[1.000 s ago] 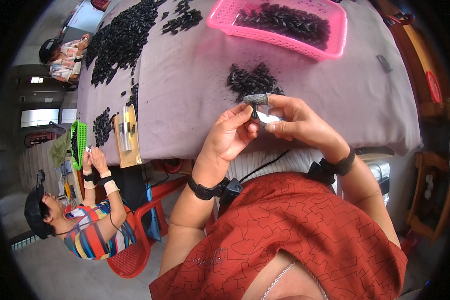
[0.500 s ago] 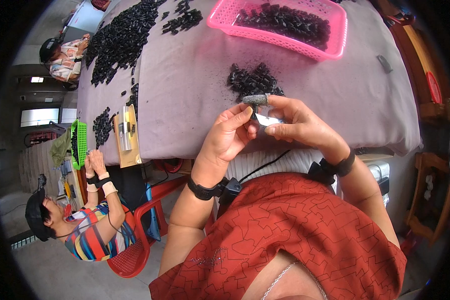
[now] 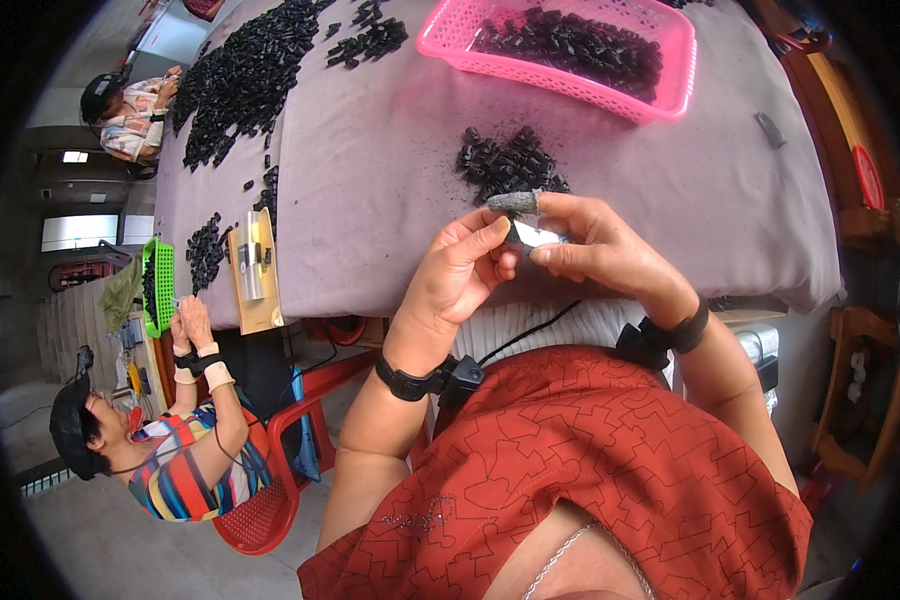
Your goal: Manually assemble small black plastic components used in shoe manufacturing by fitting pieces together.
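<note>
Both of my hands meet over the near edge of the cloth-covered table. My left hand [image 3: 458, 262] is closed, pinching a small black part between thumb and fingers; most of the part is hidden. A shiny flat metal blade [image 3: 536, 236] sits between the thumb and fingers of my right hand [image 3: 610, 245], its tip beside the black part. A grey knitted finger cover [image 3: 513, 203] wraps the right index finger, which reaches over the part. Just beyond my fingers lies a small pile of black parts [image 3: 510, 165] with dark crumbs around it.
A pink basket [image 3: 570, 90] of black parts stands farther back. Larger heaps of black parts [image 3: 240, 80] spread at left, near a cardboard piece [image 3: 242, 285] bearing a clear roll. A co-worker [image 3: 185, 450] sits at left by a green basket [image 3: 157, 290]; another person [image 3: 130, 115] works behind.
The blade has turned slightly in my right fingers and its bright face looks different. The covered index finger has shifted a little. My left hand keeps its pinch.
</note>
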Demonstrator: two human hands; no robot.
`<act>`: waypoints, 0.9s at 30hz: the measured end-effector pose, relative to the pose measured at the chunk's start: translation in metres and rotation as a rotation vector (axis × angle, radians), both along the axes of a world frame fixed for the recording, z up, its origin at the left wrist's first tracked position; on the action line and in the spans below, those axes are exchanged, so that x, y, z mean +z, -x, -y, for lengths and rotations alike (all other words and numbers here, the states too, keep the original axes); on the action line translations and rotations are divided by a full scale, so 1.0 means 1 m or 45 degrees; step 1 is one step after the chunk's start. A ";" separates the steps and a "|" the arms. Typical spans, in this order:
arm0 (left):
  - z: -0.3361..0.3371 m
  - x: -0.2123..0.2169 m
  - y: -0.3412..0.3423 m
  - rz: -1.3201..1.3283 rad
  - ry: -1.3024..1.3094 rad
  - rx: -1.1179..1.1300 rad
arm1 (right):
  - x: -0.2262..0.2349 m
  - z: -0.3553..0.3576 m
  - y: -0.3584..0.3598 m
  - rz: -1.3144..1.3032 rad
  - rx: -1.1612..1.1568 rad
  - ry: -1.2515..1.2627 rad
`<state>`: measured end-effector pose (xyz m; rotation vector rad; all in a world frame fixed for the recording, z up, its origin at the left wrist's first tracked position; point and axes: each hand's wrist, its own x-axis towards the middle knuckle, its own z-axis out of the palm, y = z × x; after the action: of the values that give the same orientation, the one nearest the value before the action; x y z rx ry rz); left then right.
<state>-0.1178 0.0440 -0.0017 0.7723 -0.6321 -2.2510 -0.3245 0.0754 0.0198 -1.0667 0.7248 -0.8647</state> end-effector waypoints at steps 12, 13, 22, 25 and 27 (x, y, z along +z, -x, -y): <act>0.043 0.033 0.009 0.052 0.101 0.063 | -0.002 0.006 0.019 0.156 -0.606 0.019; 0.056 0.041 0.014 0.089 0.165 0.065 | -0.002 0.006 0.020 0.208 -0.668 0.025; 0.130 0.076 0.086 0.467 0.596 0.066 | -0.009 0.010 0.028 0.201 -0.865 0.131; 0.108 0.065 0.075 0.556 0.752 -0.058 | -0.007 0.013 0.032 0.172 -0.889 0.141; 0.087 0.048 0.062 0.677 0.833 -0.122 | -0.008 0.014 0.031 0.150 -0.886 0.131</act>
<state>-0.1798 -0.0433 0.0465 0.9976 -1.5806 -1.7243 -0.3557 0.0611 0.0121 -0.8429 0.9779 -1.5581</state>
